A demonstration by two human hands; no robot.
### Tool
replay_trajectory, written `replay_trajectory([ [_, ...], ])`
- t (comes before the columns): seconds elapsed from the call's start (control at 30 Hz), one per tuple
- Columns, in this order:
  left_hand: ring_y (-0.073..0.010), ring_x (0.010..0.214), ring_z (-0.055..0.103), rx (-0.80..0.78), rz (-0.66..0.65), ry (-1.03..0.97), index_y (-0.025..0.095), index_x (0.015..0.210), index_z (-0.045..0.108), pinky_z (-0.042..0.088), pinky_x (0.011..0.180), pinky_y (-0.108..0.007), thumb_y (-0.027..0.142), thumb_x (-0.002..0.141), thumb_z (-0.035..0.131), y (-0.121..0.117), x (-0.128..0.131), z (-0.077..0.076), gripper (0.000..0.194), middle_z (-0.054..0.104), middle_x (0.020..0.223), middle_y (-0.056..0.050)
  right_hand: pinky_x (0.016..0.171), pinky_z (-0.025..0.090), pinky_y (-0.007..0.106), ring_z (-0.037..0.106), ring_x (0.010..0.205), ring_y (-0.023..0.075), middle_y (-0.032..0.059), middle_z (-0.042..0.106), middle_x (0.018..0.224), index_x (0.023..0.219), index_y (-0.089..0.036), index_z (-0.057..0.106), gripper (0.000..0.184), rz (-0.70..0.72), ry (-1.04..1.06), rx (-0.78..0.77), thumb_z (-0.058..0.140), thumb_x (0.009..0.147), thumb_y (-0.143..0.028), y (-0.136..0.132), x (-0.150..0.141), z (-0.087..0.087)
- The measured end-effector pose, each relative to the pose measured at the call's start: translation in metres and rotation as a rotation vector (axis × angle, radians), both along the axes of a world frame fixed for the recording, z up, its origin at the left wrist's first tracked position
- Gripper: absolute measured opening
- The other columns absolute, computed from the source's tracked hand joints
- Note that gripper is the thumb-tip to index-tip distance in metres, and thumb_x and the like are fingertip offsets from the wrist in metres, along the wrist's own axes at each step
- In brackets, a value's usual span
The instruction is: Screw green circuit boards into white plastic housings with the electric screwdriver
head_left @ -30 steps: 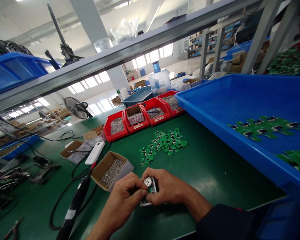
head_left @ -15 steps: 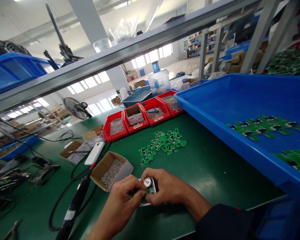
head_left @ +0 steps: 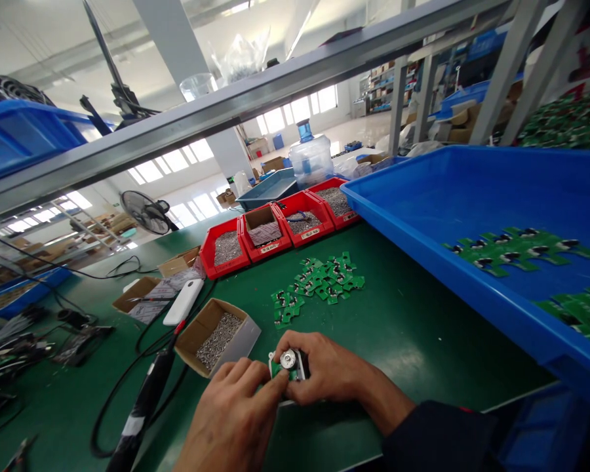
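My right hand (head_left: 319, 367) is closed around the edge of a small pale frame-like housing (head_left: 271, 362). A round silvery metal disc (head_left: 288, 358) sits in this housing, with a bit of green circuit board (head_left: 278, 371) beside it. My left hand (head_left: 238, 400) is curled at the housing's left side, its thumb pressed on the circuit board; its fingertips are partly hidden. Just beyond the hands lies a pile of small green circuit boards (head_left: 324, 278). A cardboard box of small metal screws (head_left: 219, 341) stands left of the pile.
Red bins (head_left: 270, 248) of small metal parts line the back. A big blue tray (head_left: 423, 275) with circuit boards takes up the right. A black electric screwdriver (head_left: 150, 387) with its cable lies left, near a white device (head_left: 183, 302). Pliers (head_left: 20, 452) lie front left.
My left hand has turned, showing more of its back, and its thumb has shifted onto the board beside the disc. More of the housing's upper left corner shows. My right hand keeps its hold.
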State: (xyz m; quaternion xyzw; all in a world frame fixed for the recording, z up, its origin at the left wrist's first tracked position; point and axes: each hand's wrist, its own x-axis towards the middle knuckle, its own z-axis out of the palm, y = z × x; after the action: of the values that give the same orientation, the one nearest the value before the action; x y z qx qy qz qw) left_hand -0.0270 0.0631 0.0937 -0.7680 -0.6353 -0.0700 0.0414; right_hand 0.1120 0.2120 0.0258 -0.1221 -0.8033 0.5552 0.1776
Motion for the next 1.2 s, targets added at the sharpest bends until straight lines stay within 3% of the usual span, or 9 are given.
replay_trajectory([
  [0.13,-0.0225,0.082,0.066,-0.02,-0.004,-0.077,0.031,0.13,0.062,0.051,0.071,-0.032,0.02,0.092,0.054,-0.009,-0.007,0.004,0.041,0.071,0.096,-0.008,0.055,0.04,0.018,0.054,0.063,0.0103,-0.0059,0.063,0.075,0.103,-0.022,0.065,0.036,0.009,-0.01,-0.024,0.073,0.068,-0.023,0.0,0.0,0.003],
  [0.2,-0.022,0.089,0.067,0.023,0.146,-0.201,0.028,0.126,0.064,0.052,0.079,-0.031,0.028,0.096,0.05,-0.005,-0.022,0.006,0.033,0.07,0.104,-0.008,0.056,0.041,0.017,0.054,0.063,0.0102,-0.0063,0.063,0.075,0.104,-0.023,0.066,0.039,0.025,-0.036,-0.044,0.074,0.066,-0.021,0.001,0.001,0.005],
  [0.27,-0.023,0.096,0.067,0.031,0.387,-0.272,0.024,0.117,0.068,0.052,0.084,-0.031,0.037,0.098,0.046,0.006,-0.049,0.007,0.032,0.07,0.11,-0.009,0.055,0.04,0.017,0.052,0.062,0.0098,-0.0066,0.062,0.074,0.104,-0.023,0.066,0.041,0.037,-0.063,-0.053,0.075,0.065,-0.021,0.002,0.002,0.007],
  [0.33,-0.0252,0.101,0.067,-0.11,0.611,-0.25,0.022,0.113,0.07,0.051,0.087,-0.032,0.042,0.097,0.045,0.022,-0.08,0.005,0.036,0.071,0.116,-0.009,0.055,0.039,0.017,0.051,0.061,0.0095,-0.0068,0.061,0.073,0.104,-0.023,0.066,0.041,0.037,-0.075,-0.051,0.076,0.064,-0.021,0.003,0.002,0.009],
  [0.37,-0.0262,0.101,0.067,-0.177,0.636,-0.246,0.02,0.11,0.072,0.051,0.085,-0.033,0.038,0.095,0.047,0.031,-0.095,0.003,0.035,0.072,0.115,-0.011,0.055,0.039,0.017,0.05,0.061,0.0094,-0.0068,0.061,0.072,0.104,-0.023,0.066,0.041,0.035,-0.076,-0.049,0.076,0.064,-0.02,0.003,0.003,0.01],
  [0.47,-0.026,0.088,0.07,-0.347,0.631,-0.246,0.021,0.091,0.077,0.049,0.073,-0.029,0.028,0.08,0.062,0.051,-0.125,-0.008,0.019,0.077,0.095,-0.009,0.056,0.038,0.017,0.049,0.062,0.0093,-0.0065,0.061,0.073,0.103,-0.023,0.066,0.041,0.026,-0.082,-0.044,0.076,0.064,-0.018,0.003,0.003,0.011],
  [0.6,-0.0251,0.082,0.069,-0.411,0.599,-0.239,0.022,0.075,0.075,0.044,0.067,-0.028,0.025,0.076,0.064,0.058,-0.129,-0.019,0.012,0.075,0.083,-0.008,0.055,0.037,0.017,0.049,0.061,0.0093,-0.0066,0.06,0.072,0.102,-0.022,0.066,0.04,0.033,-0.084,-0.043,0.075,0.064,-0.017,0.003,0.003,0.011],
  [0.93,-0.022,0.079,0.065,-0.337,0.58,-0.293,0.019,0.081,0.066,0.041,0.064,-0.027,0.033,0.087,0.052,0.049,-0.125,-0.018,0.021,0.072,0.087,-0.007,0.054,0.038,0.017,0.051,0.062,0.0097,-0.0061,0.062,0.074,0.103,-0.022,0.065,0.041,0.035,-0.086,-0.062,0.074,0.063,-0.015,0.003,0.002,0.01],
  [1.2,-0.0244,0.081,0.067,-0.383,0.563,-0.332,0.021,0.081,0.075,0.045,0.068,-0.028,0.03,0.078,0.063,0.053,-0.121,-0.016,0.015,0.074,0.086,-0.007,0.055,0.038,0.017,0.05,0.062,0.0095,-0.0068,0.061,0.073,0.102,-0.022,0.065,0.041,0.03,-0.078,-0.062,0.074,0.063,-0.016,0.003,0.003,0.01],
])
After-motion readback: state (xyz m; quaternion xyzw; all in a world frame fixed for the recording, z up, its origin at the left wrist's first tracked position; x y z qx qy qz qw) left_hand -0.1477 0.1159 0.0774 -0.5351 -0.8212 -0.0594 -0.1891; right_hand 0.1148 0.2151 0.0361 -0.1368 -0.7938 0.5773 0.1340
